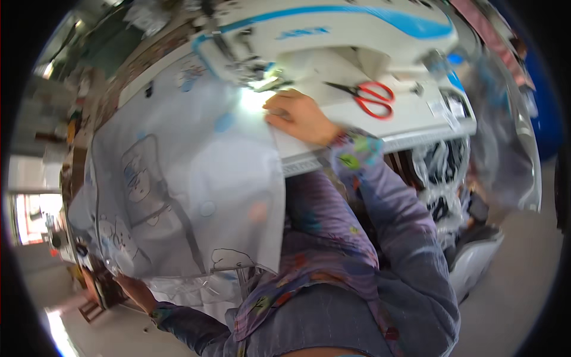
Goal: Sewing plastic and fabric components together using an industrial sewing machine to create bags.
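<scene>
A wide sheet of pale grey fabric (178,172), printed with cartoon animals and coloured dots, spreads from the sewing machine (333,30) down over the table's near edge. My right hand (300,116) is closed at the fabric's right edge, close to the brightly lit needle area, thumb and fingers pinched on the cloth. My left arm reaches far out to the lower left. There my left hand (135,291) meets the fabric's lower left edge, and its fingers are hidden by the cloth. Scissors (373,100) with red handles lie right of my right hand.
The white machine table (380,134) ends in a front edge below my right wrist. Clear plastic bags (443,160) with dark contents sit under its right side. More translucent plastic (499,137) hangs at the far right. Some cluttered furniture stands at the left.
</scene>
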A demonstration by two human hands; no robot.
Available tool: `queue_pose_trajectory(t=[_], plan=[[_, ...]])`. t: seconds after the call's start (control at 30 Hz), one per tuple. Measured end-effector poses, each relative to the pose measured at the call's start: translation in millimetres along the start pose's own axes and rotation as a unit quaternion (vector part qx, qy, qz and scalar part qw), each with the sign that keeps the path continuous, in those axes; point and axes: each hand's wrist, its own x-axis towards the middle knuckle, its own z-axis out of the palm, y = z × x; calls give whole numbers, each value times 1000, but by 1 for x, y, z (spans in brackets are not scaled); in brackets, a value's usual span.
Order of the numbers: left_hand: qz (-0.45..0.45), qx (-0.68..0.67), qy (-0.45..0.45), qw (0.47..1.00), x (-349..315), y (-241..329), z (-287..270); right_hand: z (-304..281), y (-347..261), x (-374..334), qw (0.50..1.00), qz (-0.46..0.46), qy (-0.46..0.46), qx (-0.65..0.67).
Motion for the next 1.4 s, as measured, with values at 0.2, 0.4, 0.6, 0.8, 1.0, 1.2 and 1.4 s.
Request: queue_pose_trajectory(t=[0.2,0.4,0.6,0.8,1.0,1.2,1.4], plan=[[6,101,-59,993,-57,68,67,-4,-18,9,990,-94,-80,-63],[25,133,-16,991,-49,68,74,-5,-20,13,986,-98,-111,-78],[47,133,-2,990,-36,68,86,-8,-24,16,986,-92,-118,-77],[55,95,19,994,-10,68,102,-8,-23,14,986,-84,-122,-72],[64,67,17,996,12,73,127,-11,-24,14,988,-75,-121,-64],[100,171,59,978,56,36,97,2,-19,18,988,-88,-117,-56],[206,228,-106,946,53,32,114,-13,-68,23,981,-3,-191,40]])
